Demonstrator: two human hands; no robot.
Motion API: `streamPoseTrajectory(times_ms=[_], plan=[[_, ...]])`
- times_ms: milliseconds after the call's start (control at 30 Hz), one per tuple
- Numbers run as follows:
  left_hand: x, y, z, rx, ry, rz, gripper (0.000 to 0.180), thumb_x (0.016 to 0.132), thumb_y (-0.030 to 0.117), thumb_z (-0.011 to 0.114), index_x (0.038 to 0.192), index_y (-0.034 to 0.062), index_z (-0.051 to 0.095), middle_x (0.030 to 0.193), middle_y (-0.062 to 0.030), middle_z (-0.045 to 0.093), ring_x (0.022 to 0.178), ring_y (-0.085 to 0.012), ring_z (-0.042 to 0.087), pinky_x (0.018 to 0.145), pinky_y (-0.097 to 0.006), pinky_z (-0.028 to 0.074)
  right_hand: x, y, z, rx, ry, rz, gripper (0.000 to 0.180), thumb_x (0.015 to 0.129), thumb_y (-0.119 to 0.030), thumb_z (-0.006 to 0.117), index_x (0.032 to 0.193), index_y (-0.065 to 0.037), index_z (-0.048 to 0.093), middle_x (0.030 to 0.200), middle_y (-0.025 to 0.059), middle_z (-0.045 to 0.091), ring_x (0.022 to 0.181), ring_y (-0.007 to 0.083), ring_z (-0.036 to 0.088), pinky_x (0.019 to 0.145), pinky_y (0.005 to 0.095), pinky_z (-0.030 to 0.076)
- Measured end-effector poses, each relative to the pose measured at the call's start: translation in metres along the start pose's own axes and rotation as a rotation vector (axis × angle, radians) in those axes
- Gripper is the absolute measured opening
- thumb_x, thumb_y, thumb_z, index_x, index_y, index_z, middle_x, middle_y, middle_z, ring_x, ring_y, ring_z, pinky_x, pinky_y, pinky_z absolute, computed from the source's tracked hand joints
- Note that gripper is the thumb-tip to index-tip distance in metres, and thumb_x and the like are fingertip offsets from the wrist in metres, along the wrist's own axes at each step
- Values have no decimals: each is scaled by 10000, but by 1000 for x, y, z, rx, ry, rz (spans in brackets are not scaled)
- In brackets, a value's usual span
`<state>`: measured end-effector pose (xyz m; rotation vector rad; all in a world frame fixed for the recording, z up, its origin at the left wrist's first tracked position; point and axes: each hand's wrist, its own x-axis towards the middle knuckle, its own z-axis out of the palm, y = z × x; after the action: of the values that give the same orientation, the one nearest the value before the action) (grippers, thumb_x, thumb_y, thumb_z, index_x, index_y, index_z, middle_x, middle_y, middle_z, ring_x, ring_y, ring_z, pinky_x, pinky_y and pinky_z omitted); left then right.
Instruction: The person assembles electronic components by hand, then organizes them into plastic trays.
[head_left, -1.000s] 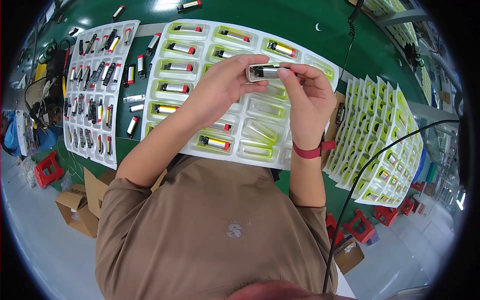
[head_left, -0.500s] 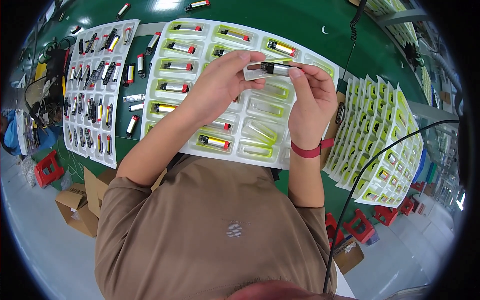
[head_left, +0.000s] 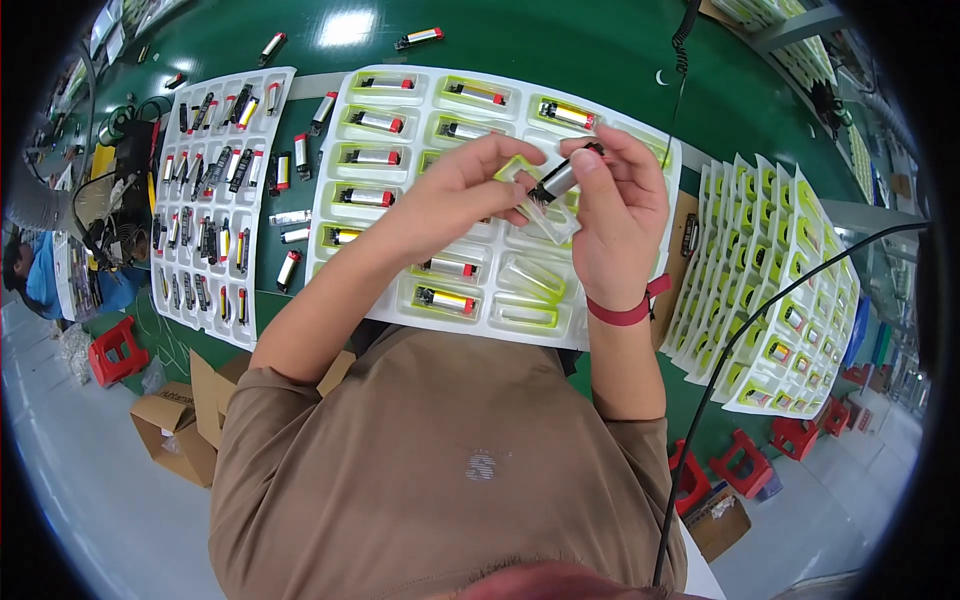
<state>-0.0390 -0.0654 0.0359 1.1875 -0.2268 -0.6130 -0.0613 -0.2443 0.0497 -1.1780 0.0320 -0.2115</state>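
Observation:
My right hand pinches a small silver cylindrical battery unit with black ends, tilted between thumb and fingers. A clear plastic case with a yellow-green edge is held by my left hand, its fingers closed on the case's near side. The unit's lower black end is at the case's opening; whether it is inside cannot be made out. Below both hands lies a white moulded tray whose pockets hold yellow-green-edged cases. Many of these contain battery units with red ends, while some at the lower right look unfilled.
Left of this tray is another white tray of loose battery units, with several more units between them on the green table. Stacked filled trays stand at right. A black cable hangs across the right side. Red stools are on the floor.
The battery unit has turned from nearly level to a steep slant, its lower end toward the case. The case has tilted too. The whole view has shifted slightly.

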Motion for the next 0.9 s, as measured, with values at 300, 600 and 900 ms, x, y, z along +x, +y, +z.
streamPoseTrajectory(times_ms=[300, 600, 900], plan=[[-2, 2, -6, -146, 202, -76, 212, 1040, 48, 467, 1231, 29, 558, 1300, -159, 607, 1189, -242, 641, 955, -344, 559, -10, -11, -23, -26, -88, 10, 258, 923, 70, 678, 1179, 56, 644, 1012, 105, 719, 859, 154, 713, 786, 275, 586], [-5, -6, 0, -331, 78, 34, 414, 1088, 164, 395, 1420, -71, 473, 1472, -172, 498, 1338, -288, 525, 1124, -453, 471, -7, -2, -18, -330, -65, 65, 248, 931, 4, 708, 1174, 53, 684, 997, 73, 727, 818, 92, 650, 741, 219, 517], [-5, -9, -1, -319, 93, 60, 418, 1099, 182, 385, 1422, -64, 483, 1459, -162, 520, 1332, -258, 530, 1145, -487, 444, -9, 10, -19, -490, -55, -69, 217, 940, 13, 700, 1155, 42, 709, 1052, 67, 720, 906, 85, 654, 814, 211, 520]])
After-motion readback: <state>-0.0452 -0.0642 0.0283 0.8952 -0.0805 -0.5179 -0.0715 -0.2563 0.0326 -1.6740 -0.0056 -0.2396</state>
